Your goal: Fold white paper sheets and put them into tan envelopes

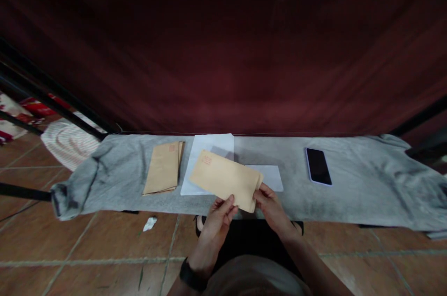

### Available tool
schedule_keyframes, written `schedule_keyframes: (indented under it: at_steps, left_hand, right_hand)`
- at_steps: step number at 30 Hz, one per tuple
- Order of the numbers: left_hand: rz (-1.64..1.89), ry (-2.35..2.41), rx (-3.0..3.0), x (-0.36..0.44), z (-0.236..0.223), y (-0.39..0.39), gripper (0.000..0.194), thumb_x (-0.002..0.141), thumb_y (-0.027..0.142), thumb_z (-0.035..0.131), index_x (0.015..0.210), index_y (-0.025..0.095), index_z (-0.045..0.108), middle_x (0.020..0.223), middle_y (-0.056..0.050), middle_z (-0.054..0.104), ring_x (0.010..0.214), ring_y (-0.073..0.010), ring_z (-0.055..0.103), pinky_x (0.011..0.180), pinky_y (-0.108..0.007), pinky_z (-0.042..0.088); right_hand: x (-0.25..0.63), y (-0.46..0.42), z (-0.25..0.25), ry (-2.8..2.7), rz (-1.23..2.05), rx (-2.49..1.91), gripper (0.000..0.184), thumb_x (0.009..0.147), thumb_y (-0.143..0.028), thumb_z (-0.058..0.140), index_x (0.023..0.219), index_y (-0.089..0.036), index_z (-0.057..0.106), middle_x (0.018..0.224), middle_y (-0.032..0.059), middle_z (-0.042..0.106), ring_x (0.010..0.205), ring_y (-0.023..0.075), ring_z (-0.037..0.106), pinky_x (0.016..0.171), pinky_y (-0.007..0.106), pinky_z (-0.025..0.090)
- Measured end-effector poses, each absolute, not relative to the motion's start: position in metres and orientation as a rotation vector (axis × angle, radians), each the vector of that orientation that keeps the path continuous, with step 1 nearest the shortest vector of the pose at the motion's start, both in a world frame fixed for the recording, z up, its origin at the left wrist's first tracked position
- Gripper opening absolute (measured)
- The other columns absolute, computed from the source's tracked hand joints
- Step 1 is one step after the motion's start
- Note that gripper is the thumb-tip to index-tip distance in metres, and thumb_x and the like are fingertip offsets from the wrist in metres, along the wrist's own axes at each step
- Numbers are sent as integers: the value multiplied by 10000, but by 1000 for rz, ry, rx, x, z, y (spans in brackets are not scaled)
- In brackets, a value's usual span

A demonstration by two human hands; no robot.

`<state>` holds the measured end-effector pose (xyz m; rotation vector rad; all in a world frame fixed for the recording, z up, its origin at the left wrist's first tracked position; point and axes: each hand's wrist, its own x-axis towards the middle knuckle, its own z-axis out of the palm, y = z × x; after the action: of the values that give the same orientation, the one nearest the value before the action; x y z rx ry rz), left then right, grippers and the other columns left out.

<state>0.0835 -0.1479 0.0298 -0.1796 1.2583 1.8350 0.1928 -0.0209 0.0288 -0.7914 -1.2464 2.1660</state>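
Observation:
A tan paper envelope (pixel 223 177) with red print in its upper left corner is held tilted above the bench. My left hand (pixel 220 219) pinches its lower edge between thumb and fingers. At the envelope's right end, by the flap, my right hand (pixel 270 205) grips it; some of those fingers are hidden behind the paper. Beneath the envelope lie white paper sheets (pixel 195 184), partly covered from view. A smaller folded white paper (pixel 270 177) rests just beyond my right hand. To the left is a small stack of similar tan envelopes (pixel 162 170).
A grey cloth (pixel 352 193) covers the long narrow bench. On its right part lies a phone (pixel 318 166) with a dark screen. Behind hangs a dark red curtain (pixel 223 53). Black metal bars (pixel 45 86) stand at the left, and a white scrap (pixel 150 223) lies on the tiled floor.

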Motion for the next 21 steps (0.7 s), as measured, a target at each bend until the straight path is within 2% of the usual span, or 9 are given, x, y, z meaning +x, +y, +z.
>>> schedule_keyframes:
  at_steps: [3,5,7,8,9,11,13,15,21]
  left_hand:
    - [1597,1398,100,92,34,-155,324,691,443,852,744,181,669,746,-58,718,686,-180,695,640,-282,557]
    - [1493,1654,450,95,40,-159,306,768,490,777,774,197,687,768,-74,722,723,-213,701,667,-324,569]
    - [1408,1992,941,91,50,-158,286,814,480,735,964,237,716,1018,-103,737,990,-281,697,868,-417,566]
    - [1324,2134,1219,87,56,-156,394,816,464,740,1151,265,681,1253,-116,674,1207,-316,610,1020,-478,496]
    - [1164,2232,1478,82,62,-153,597,798,465,761,1336,281,580,1470,-128,522,1387,-351,450,1130,-544,383]
    - [807,2317,1806,70,71,-145,967,720,470,833,1530,273,342,1647,-156,220,1512,-399,184,1191,-633,211]
    - [557,2299,1942,58,74,-138,1216,631,493,887,1588,269,171,1671,-181,74,1526,-416,84,1195,-658,133]
    - [438,2218,1974,51,72,-133,1317,580,510,905,1598,291,99,1674,-172,53,1525,-419,78,1201,-655,98]
    - [419,2153,1985,55,57,-130,1252,591,410,883,1592,339,134,1620,-133,227,1499,-407,188,1213,-649,40]
  right_hand:
    - [199,-9,24,-1470,1831,-841,372,774,-578,727,985,-273,725,989,26,761,943,255,677,879,401,535]
    - [204,-1,22,-1555,1735,-834,350,821,-584,670,1007,-292,717,1014,20,751,955,249,663,900,398,521]
    - [209,4,21,-1587,1736,-809,350,837,-581,645,1033,-298,708,1034,18,745,957,248,663,912,398,515]
    - [213,7,21,-1598,1749,-797,359,834,-583,643,1041,-296,705,1034,19,745,958,251,666,918,400,514]
    - [216,9,21,-1612,1765,-789,372,829,-585,642,1049,-291,702,1032,21,745,960,255,668,921,403,513]
    - [223,12,23,-1662,1814,-767,394,826,-582,636,1072,-280,697,1035,25,746,964,260,671,917,401,515]
    - [230,14,26,-1720,1889,-726,401,834,-569,629,1091,-267,691,1038,28,746,959,255,673,894,387,521]
    - [235,17,28,-1752,1958,-684,397,845,-556,620,1095,-255,687,1011,27,748,939,245,676,866,369,528]
    - [244,25,20,-1868,1913,-680,294,849,-456,608,1040,-245,679,959,22,738,917,231,677,887,375,530]
